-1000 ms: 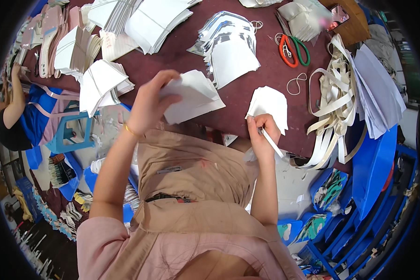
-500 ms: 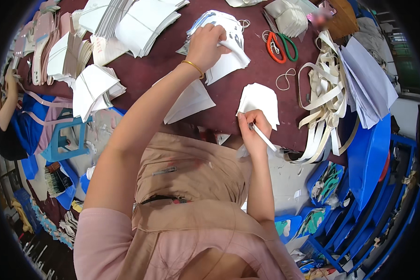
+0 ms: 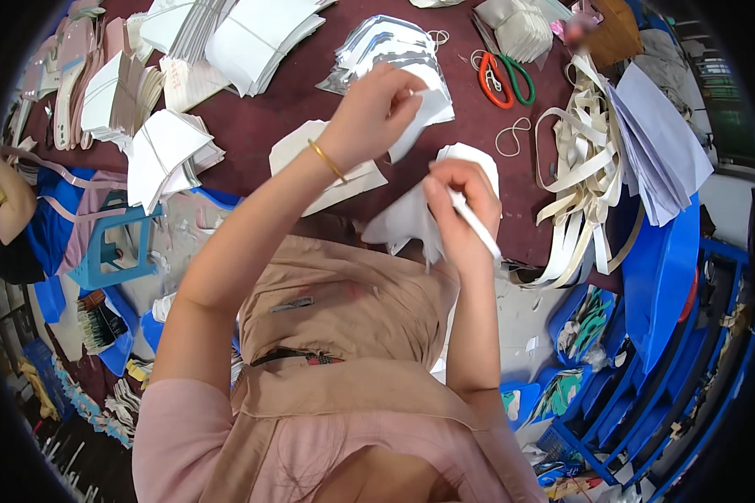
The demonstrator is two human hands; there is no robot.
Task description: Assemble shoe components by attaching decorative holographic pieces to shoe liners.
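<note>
Left hand [image 3: 369, 113] pinching white sheet [image 3: 424, 113] above pen-gripping right hand [image 3: 461, 210], toward table's [image 3: 260, 130] far edge.

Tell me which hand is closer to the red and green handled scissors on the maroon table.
Left. The left hand is level with the red and green handled scissors, just left of them; the right hand sits lower, holding a white pen.
</note>
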